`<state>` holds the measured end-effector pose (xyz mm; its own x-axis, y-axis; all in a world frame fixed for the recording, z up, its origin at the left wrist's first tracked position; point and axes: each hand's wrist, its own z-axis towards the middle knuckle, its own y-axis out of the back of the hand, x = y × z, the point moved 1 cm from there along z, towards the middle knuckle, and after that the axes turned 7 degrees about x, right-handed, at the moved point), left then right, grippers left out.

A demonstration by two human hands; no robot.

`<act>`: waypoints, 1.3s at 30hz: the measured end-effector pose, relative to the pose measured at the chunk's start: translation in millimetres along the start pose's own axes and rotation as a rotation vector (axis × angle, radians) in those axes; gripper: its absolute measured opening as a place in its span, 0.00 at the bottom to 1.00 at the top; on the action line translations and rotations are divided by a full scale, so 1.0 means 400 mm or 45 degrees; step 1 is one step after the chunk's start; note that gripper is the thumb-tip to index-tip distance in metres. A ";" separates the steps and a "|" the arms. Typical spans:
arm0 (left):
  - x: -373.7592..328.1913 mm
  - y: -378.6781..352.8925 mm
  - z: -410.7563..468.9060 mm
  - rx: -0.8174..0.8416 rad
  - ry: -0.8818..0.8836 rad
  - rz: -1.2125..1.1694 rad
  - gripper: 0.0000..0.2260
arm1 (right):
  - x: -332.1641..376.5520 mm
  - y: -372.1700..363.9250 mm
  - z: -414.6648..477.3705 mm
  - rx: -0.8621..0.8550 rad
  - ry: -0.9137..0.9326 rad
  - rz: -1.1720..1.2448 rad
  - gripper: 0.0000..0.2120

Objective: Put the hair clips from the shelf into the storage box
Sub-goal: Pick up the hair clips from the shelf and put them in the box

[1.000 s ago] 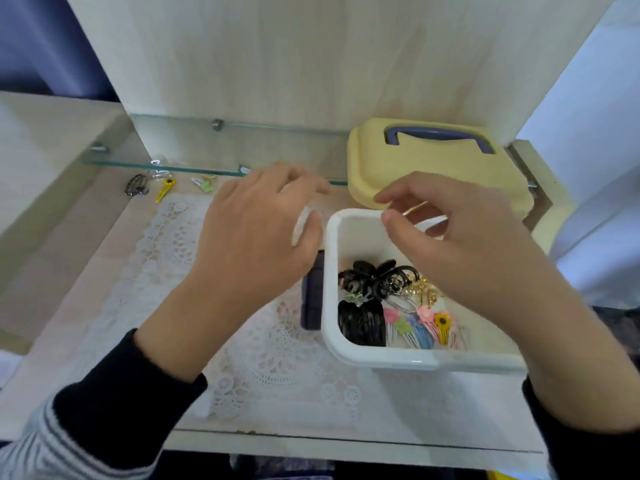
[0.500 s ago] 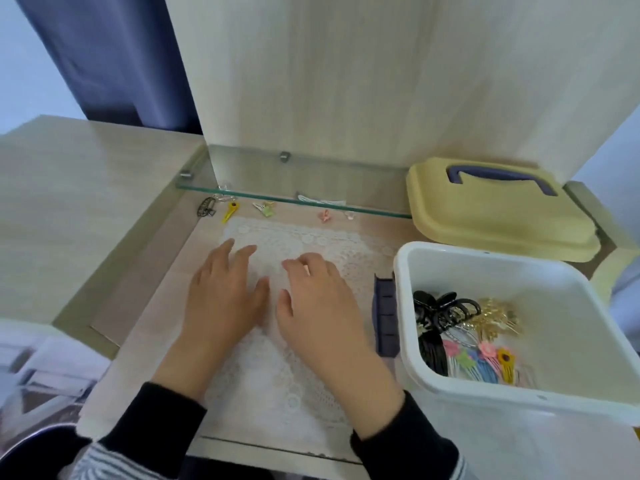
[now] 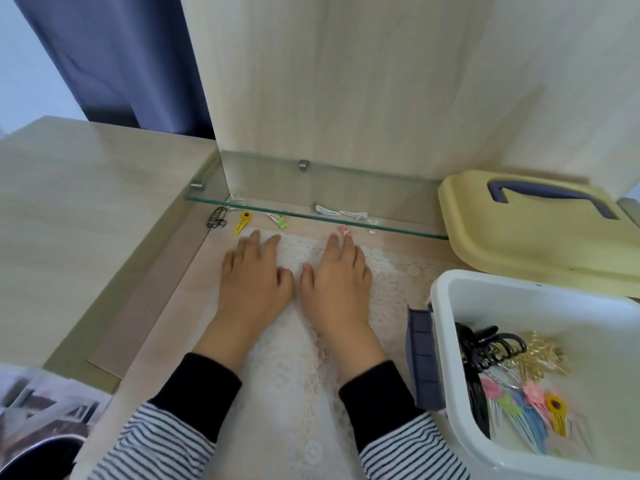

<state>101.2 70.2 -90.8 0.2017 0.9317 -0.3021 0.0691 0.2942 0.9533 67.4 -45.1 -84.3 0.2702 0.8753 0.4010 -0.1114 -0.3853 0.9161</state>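
Several hair clips lie on the glass shelf: a dark claw clip, a yellow snap clip, a green one, white ones and a pink one. My left hand and my right hand lie flat, side by side, on the lace mat, fingers straight and pointing at the shelf. My right fingertips are just short of the pink clip. Both hands hold nothing. The white storage box at the right holds several clips.
The yellow lid with a blue handle lies behind the box, against the wooden back panel. A blue latch hangs on the box's left wall. A wooden top is at the left, a dark curtain behind it.
Both hands left the box, dropped onto the lace mat and slid forward toward the shelf. The view has moved left, so the box now sits at the right edge.
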 end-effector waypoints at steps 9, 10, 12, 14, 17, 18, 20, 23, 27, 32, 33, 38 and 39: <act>-0.031 -0.007 0.117 -0.166 -0.018 -0.034 0.27 | -0.008 -0.026 0.074 -0.278 -0.070 -0.102 0.26; -0.029 -0.009 0.120 -0.177 -0.027 -0.032 0.26 | -0.009 -0.028 0.080 -0.290 -0.067 -0.122 0.25; -0.024 -0.014 0.125 -0.216 -0.063 -0.026 0.24 | -0.008 -0.029 0.091 -0.288 -0.061 -0.130 0.23; -0.018 -0.010 0.132 -0.258 -0.104 -0.033 0.19 | -0.008 -0.029 0.098 -0.276 -0.054 -0.118 0.21; -0.006 0.002 0.145 -0.271 -0.182 -0.054 0.15 | -0.007 -0.026 0.099 -0.320 -0.055 -0.100 0.17; -0.003 0.009 0.148 -0.261 -0.217 -0.058 0.15 | -0.007 -0.024 0.098 -0.346 -0.054 -0.091 0.15; -0.001 0.023 0.155 -0.199 -0.243 -0.057 0.13 | -0.009 -0.025 0.101 -0.383 -0.059 -0.056 0.13; 0.003 0.036 0.171 -0.111 -0.222 -0.044 0.08 | -0.007 -0.031 0.104 -0.416 -0.072 -0.033 0.15; 0.002 0.046 0.162 -0.165 -0.284 -0.066 0.06 | 0.004 -0.012 0.079 -0.477 -0.041 -0.010 0.18; 0.000 0.048 0.101 -0.219 -0.325 -0.122 0.07 | 0.033 0.018 0.012 -0.368 -0.034 0.138 0.19; 0.000 0.049 0.087 -0.212 -0.312 -0.161 0.07 | 0.041 0.026 -0.006 -0.288 -0.010 0.152 0.19; -0.014 0.071 0.003 -0.176 -0.246 -0.418 0.10 | 0.080 0.083 -0.119 -0.035 0.137 0.204 0.20; -0.021 0.083 -0.012 -0.163 -0.221 -0.459 0.12 | 0.087 0.096 -0.139 -0.015 0.178 0.202 0.20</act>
<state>97.2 73.3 -56.6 0.3489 0.7180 -0.6023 0.0456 0.6289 0.7761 19.4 -13.1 -34.9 0.1131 0.8363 0.5364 -0.1535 -0.5187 0.8411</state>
